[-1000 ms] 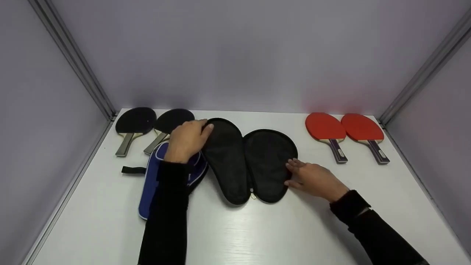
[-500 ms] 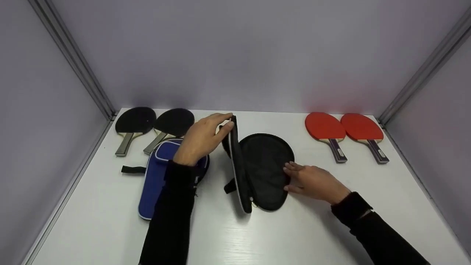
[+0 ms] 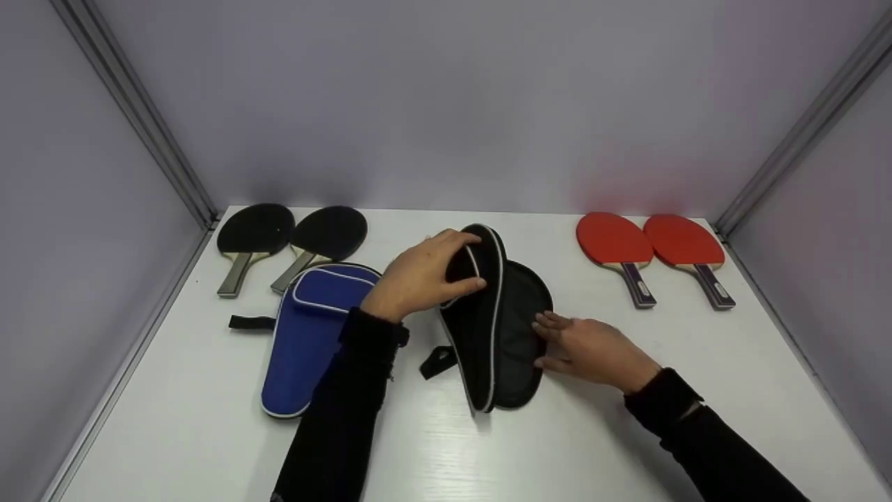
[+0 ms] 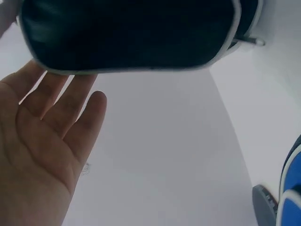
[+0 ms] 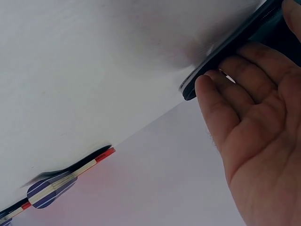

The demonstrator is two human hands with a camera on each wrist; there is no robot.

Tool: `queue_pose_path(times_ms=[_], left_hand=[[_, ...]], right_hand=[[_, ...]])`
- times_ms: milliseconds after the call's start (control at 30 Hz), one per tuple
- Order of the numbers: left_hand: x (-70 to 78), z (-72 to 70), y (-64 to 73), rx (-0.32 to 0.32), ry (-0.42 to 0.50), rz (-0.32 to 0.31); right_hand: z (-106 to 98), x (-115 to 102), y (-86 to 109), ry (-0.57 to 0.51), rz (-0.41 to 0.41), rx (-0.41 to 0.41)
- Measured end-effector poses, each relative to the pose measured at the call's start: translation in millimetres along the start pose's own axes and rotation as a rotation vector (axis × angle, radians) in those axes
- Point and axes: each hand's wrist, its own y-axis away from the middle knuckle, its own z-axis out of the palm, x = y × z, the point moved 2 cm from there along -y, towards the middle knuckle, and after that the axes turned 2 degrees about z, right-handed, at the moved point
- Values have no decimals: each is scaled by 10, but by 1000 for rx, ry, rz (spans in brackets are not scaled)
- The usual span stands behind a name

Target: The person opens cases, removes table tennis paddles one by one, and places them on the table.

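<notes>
A black table tennis paddle case (image 3: 472, 348) with white piping lies half folded mid-table, its pocketed cover half tilted over the flat inner half (image 3: 526, 335). My left hand (image 3: 421, 275) touches the cover's outer side near the pocket, thumb and fingers spread. In the left wrist view its fairly straight fingers go behind the pocket's piped edge (image 4: 136, 70), hiding the tips. At the right rim of the lower half rest the fingertips of my right hand (image 3: 596, 352). The right wrist view shows those fingers slightly bent against the case's rim (image 5: 202, 77). A zipper pull (image 4: 254, 41) hangs off the case.
A blue paddle case (image 3: 300, 355) lies left, under my left forearm's side. Behind it are two black paddles, one farther left (image 3: 256, 229) and one overlapping the case's top (image 3: 333, 231). Two red paddles (image 3: 613, 238) lie at the back right. Walls enclose the white table (image 3: 446, 460).
My left hand has moved right, swinging the case's cover half from lying flat, through upright, to leaning over the other half. The right hand has stayed at the rim with hardly any movement.
</notes>
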Motion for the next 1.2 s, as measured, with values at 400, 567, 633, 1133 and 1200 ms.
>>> queue_pose_path(times_ms=[400,567,633,1133,1200], left_hand=[[-128,440,-77,8,-101,-20],[-136,489,-53,-21,-131,-75],[-128,494,-49,-38,-131,-89],[-90,582,-60,-124,-144,-83],[-93,583,-63,-135,-144,-90]], right_hand=[[-4,8,1,-34,13,-26],[6,82,32,-69,-17,-27],[-2,130,52,-82,-40,-32],[-293,90,115,-112,18,246],[-290,-16,95,-106,-18,235]])
